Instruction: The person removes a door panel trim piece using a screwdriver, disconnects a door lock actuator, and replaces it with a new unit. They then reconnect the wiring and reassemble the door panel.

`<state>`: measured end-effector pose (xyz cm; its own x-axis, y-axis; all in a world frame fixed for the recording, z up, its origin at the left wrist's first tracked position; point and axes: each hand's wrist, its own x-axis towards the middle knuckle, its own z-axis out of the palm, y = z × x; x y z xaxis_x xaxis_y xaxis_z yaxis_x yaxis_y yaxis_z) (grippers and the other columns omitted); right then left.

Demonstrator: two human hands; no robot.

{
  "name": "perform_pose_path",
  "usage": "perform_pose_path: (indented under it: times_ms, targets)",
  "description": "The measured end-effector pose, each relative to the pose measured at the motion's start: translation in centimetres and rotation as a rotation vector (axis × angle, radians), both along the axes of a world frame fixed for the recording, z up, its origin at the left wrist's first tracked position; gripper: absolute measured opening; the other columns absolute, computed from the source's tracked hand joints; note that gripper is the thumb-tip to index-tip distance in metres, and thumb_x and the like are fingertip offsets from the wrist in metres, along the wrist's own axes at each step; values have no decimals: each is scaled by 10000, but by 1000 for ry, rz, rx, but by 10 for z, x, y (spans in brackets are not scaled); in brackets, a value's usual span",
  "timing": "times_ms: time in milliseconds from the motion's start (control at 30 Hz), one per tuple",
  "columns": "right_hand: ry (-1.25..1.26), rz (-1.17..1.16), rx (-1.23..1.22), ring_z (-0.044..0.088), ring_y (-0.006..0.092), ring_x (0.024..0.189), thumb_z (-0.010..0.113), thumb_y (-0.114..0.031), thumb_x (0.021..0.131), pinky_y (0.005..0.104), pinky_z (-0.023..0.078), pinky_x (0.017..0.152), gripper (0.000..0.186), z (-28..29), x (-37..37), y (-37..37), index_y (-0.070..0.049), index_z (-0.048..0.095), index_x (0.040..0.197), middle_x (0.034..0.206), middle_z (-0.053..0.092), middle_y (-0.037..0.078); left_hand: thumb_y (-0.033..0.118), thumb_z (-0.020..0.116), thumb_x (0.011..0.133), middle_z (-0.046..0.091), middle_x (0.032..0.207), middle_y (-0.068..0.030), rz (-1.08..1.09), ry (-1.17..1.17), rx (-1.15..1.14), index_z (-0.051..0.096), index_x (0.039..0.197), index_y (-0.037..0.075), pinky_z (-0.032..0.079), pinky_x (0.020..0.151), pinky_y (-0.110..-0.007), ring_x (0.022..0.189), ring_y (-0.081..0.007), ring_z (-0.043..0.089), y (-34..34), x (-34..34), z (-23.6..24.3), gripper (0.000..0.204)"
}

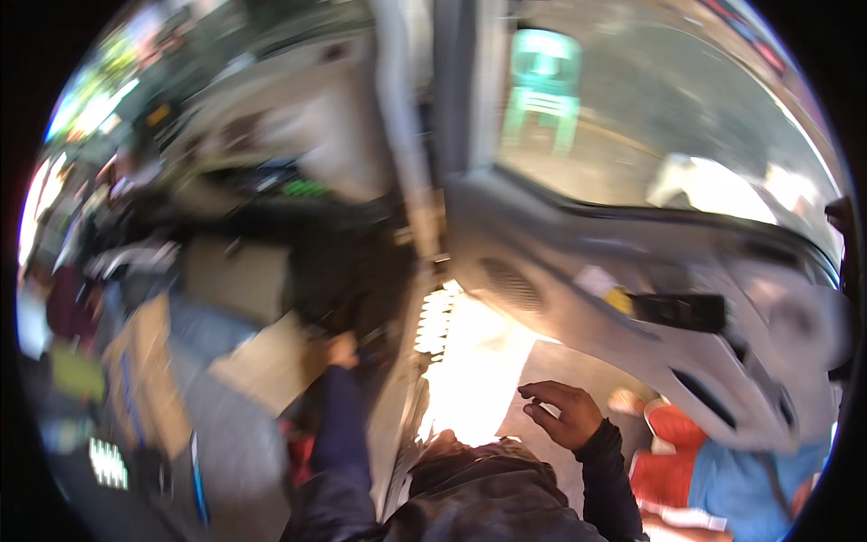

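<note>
I stand in the doorway of a vehicle whose grey door is swung out on my right. My left hand reaches into the dark footwell, beside the edge of a tan cardboard piece. Motion blurs its fingers, and whatever it may touch is hidden. Outside the cabin, my right hand hangs in the air below the door panel. Its thumb and fingers are apart, with nothing between them.
A second cardboard piece lies farther left. Close to the door's lower edge is another person in a blue top and red shorts. Past the window stands a green plastic chair. A dark pull handle sits on the door panel.
</note>
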<state>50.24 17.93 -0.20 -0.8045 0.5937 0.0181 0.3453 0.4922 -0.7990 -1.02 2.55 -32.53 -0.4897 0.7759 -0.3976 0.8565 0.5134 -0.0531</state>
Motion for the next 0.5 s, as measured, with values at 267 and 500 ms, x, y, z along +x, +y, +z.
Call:
perform_pose_path:
  times_ms: [267,500]
  targets:
    - [216,-778,697,692,274,854,744,3,817,352,548,759,269,78,92,34,-42,749,1081,995,716,118,199,688,848,726,1153,-261,1160,-134,597,673,1189,-102,562,885,-433,988,-364,712,16,-72,17,456]
    - [-3,-885,1301,633,218,960,789,-114,746,385,468,848,400,95,69,64,-133,746,1143,1149,678,41,78,719,944,633,1334,-174,-50,-1103,1383,514,1414,-65,478,1084,-375,1208,-256,628,158,251,292,532]
